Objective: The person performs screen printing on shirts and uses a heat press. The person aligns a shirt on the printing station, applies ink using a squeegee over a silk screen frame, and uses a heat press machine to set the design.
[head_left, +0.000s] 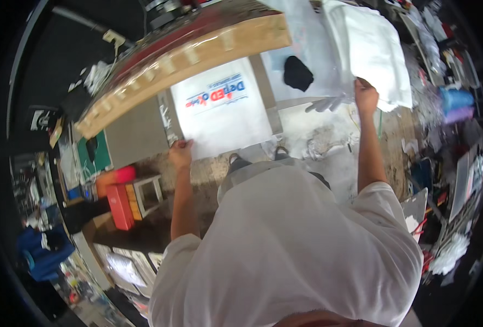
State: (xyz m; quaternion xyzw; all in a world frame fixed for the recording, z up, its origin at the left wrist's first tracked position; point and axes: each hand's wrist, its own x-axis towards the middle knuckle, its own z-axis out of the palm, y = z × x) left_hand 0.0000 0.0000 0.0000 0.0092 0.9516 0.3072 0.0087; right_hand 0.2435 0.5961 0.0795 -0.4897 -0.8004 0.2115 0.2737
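The thin white four-sided printed sheet (225, 131) lies flat in front of the person, a bit to the left. It has big blue and red letters on its far half, and the near half is plain white. The left hand (181, 154) is at its near left edge. The right hand (366, 98) is at the near edge of the thick stack of soft white sheets (380, 54). The fingers of both hands are small and blurry here, so I cannot tell if they pinch or just touch.

A flat gray strip (266, 87) shows along the right side of the printed sheet. The far edge is close to the long tan wooden bar (198, 59) with bits of tape. On the left, a wide flat gray panel (135, 131) gives open room. Between the printed sheet and the stack lies a small black cloth (297, 73). Past the near edge, the worn brown floor (206, 171) shows
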